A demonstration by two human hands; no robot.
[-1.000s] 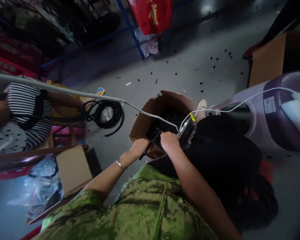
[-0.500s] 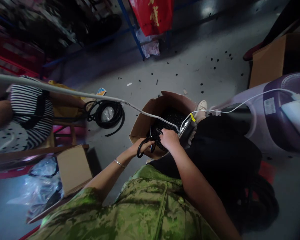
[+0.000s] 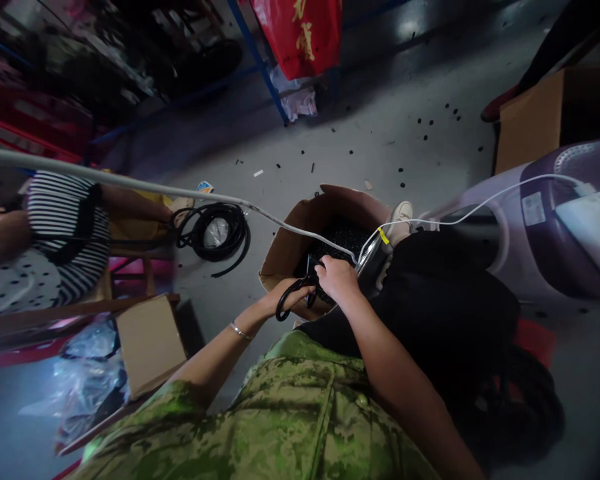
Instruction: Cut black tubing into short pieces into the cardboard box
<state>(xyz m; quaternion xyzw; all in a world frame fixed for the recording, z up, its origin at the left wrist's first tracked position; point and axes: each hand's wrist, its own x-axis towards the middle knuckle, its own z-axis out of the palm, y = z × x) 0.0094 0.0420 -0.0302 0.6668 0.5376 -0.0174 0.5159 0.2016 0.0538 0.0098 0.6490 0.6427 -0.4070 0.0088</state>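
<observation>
My left hand is wrapped round the black-handled scissors, over the near side of a cardboard box. The scissor blades point away from me, towards the box's inside. Close beside them, my right hand is closed in a pinch at the blade end. What it pinches is mostly hidden; a small dark piece shows at its fingertips. Many small black pieces fill the box beneath both hands. Whether the blades touch the dark piece, I cannot tell.
A grey cable and a white cord cross above the box. Coiled black tubing lies on the floor to the left, near a seated person in stripes. A purple-white plastic chair stands right. Black bits dot the floor.
The scissors have shifted slightly right, towards my right hand, and their blades look closer to its fingertips. The dark piece there shows less than before. The view has shifted slightly.
</observation>
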